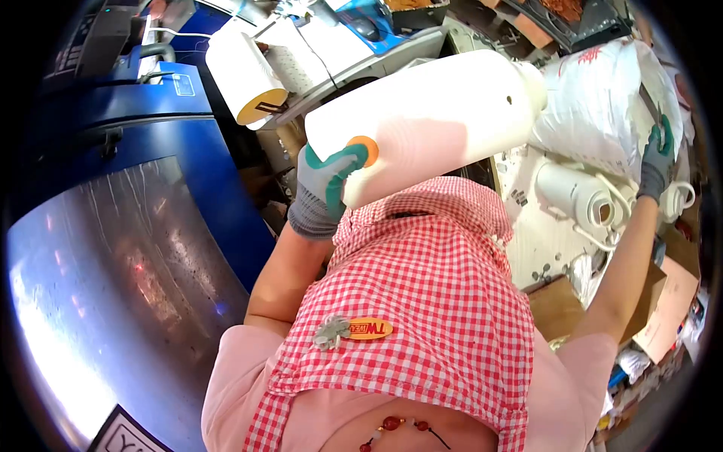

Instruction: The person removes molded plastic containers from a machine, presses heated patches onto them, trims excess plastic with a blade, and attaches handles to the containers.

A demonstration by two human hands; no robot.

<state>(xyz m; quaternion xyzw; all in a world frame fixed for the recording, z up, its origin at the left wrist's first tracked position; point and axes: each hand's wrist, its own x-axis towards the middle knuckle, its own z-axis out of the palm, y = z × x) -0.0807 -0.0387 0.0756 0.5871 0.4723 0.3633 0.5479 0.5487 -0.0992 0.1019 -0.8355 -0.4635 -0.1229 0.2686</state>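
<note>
My left hand [329, 181], in a grey glove with green-coated fingers, grips one end of a large white hollow plastic cylinder [422, 113]. The cylinder lies tilted in front of my chest, its narrower neck pointing right, with a small dark hole near that end. An orange round patch [365, 151] shows beside my left thumb. Far out to the right, my gloved right hand [657, 158] is closed around a thin, dark blade-like tool [649, 104], whose exact kind is unclear. That hand is beside a stuffed white plastic bag [591, 105].
A blue machine with a shiny metal panel [143, 256] stands close on the left. Another white cylinder [245, 71] rests near the back bench. White moulded parts [576, 196] with handles lie on the right-hand table, above open cardboard boxes [666, 309].
</note>
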